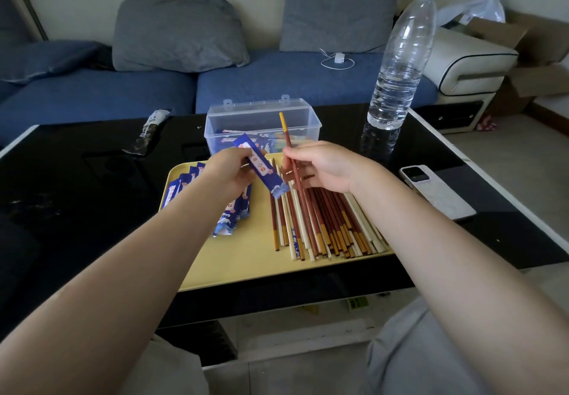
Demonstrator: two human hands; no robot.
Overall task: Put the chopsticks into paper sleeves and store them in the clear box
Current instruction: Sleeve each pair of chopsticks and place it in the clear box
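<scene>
My left hand point(229, 173) grips a blue paper sleeve point(261, 166) above the yellow tray point(246, 259). My right hand point(320, 165) pinches a brown chopstick with yellow ends point(288, 139), its far tip pointing up over the clear box point(261, 117). That lidless box stands behind the tray and holds several sleeved pairs. A pile of several loose brown and pale chopsticks point(326, 225) lies on the tray's right half. A stack of blue sleeves point(228, 219) lies on its left half, partly under my left forearm.
The tray sits on a black glass table point(92, 194). A tall water bottle point(400, 65) stands at the back right, a white phone point(431, 188) lies right of the tray, and a dark packet point(151, 131) lies at the back left. A blue sofa is behind.
</scene>
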